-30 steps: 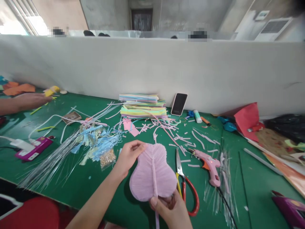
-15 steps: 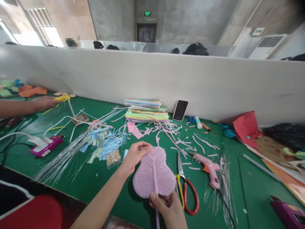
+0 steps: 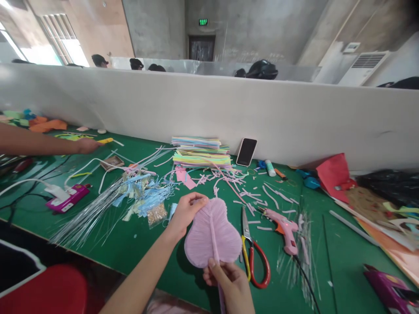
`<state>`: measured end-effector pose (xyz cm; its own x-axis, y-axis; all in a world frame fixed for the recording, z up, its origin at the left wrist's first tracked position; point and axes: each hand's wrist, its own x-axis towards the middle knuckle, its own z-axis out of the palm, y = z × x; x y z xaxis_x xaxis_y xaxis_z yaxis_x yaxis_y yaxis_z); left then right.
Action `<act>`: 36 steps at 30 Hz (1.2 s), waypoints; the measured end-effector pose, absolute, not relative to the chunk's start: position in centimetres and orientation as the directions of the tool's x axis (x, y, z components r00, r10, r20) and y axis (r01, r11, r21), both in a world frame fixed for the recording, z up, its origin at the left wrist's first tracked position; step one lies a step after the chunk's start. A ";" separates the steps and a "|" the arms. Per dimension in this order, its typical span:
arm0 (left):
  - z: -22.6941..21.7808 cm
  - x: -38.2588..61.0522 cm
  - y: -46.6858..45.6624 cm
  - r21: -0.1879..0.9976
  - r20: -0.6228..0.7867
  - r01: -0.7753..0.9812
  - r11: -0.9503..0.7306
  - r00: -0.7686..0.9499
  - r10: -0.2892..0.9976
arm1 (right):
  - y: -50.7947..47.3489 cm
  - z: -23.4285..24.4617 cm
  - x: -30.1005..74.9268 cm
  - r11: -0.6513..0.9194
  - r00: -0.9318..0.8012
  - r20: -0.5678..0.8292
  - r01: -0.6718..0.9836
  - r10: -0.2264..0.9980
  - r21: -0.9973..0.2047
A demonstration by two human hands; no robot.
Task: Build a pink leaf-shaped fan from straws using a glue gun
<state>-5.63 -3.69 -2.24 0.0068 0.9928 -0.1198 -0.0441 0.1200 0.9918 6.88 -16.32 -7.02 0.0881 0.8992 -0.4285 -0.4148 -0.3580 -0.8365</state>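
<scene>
A pale purple fan-shaped piece (image 3: 225, 237) with ribbed lobes and a raised central strip is held up over the green table. My left hand (image 3: 187, 213) pinches its upper left edge between thumb and fingers. Down at its base, my right hand (image 3: 227, 279) grips the strip-covered stem, thumb on top and fingers curled behind. Just right of the piece lie scissors (image 3: 253, 255) with one red and one yellow handle. Farther right rests a pink hot glue gun (image 3: 284, 229) with its cord running toward me.
Bundled coloured strips (image 3: 201, 152) and a phone (image 3: 246, 151) stand by the white partition (image 3: 147, 104). Blue tassels (image 3: 144, 192), wires (image 3: 88, 218) and a bag of beads (image 3: 157, 214) lie left. A co-worker's hand (image 3: 88, 145) holds something yellow. A purple power strip (image 3: 70, 198) sits nearer.
My hands keep their hold on the purple piece, which has barely shifted. The co-worker's hand at the left has moved right with the yellow object. The whole view has shifted slightly.
</scene>
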 end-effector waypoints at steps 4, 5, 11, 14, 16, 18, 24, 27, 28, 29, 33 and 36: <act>-2.2 -5.6 -3.8 0.993 -0.109 -0.044 0.108 -0.008 0.994 | -16.3 -6.9 6.9 -0.385 0.107 -0.453 -0.380 0.885 -0.841; -2.1 -5.6 -3.9 0.994 -0.106 -0.041 0.106 -0.009 0.994 | -16.3 -6.9 6.9 -0.385 0.113 -0.455 -0.380 0.883 -0.841; -2.0 -5.1 -4.3 0.995 -0.098 -0.020 0.098 -0.015 0.995 | -16.1 -7.4 7.4 -0.405 0.099 -0.461 -0.342 0.882 -0.848; -2.4 -5.2 -4.2 0.996 -0.090 -0.012 0.090 -0.023 0.996 | -15.9 -7.3 7.6 -0.439 0.074 -0.488 -0.335 0.870 -0.834; -2.7 -5.3 -4.0 0.997 -0.079 -0.003 0.079 -0.032 0.996 | -15.8 -7.2 7.6 -0.458 0.053 -0.503 -0.338 0.863 -0.822; -2.8 -5.4 -3.9 0.997 -0.070 0.009 0.070 -0.040 0.997 | -15.7 -7.3 7.6 -0.476 0.022 -0.513 -0.339 0.858 -0.811; -2.7 -5.2 -4.1 0.997 -0.078 0.008 0.079 -0.030 0.996 | -16.0 -7.4 7.0 -0.428 0.065 -0.478 -0.352 0.876 -0.833; -2.7 -5.2 -4.3 0.996 -0.088 0.002 0.088 0.003 0.996 | -16.0 -7.1 6.9 -0.391 0.114 -0.458 -0.368 0.881 -0.844; -2.7 -5.2 -4.3 0.996 -0.089 0.004 0.089 0.012 0.996 | -16.0 -7.1 6.9 -0.402 0.107 -0.466 -0.361 0.878 -0.842; -2.7 -5.2 -4.3 0.996 -0.088 0.008 0.088 0.016 0.996 | -15.9 -7.0 6.9 -0.423 0.089 -0.480 -0.352 0.873 -0.835; -2.7 -5.4 -4.3 0.996 -0.076 0.039 0.075 0.010 0.997 | -15.7 -7.2 7.1 -0.471 0.042 -0.517 -0.352 0.855 -0.809; -2.7 -5.5 -4.2 0.996 -0.061 0.065 0.060 0.009 0.998 | -15.7 -7.7 7.1 -0.439 0.079 -0.496 -0.361 0.864 -0.822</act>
<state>-5.50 -4.24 -2.69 0.0090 0.9981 -0.0608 0.0645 0.0601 0.9961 7.12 -15.69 -7.68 0.0791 0.8645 -0.4964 -0.3615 -0.4392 -0.8224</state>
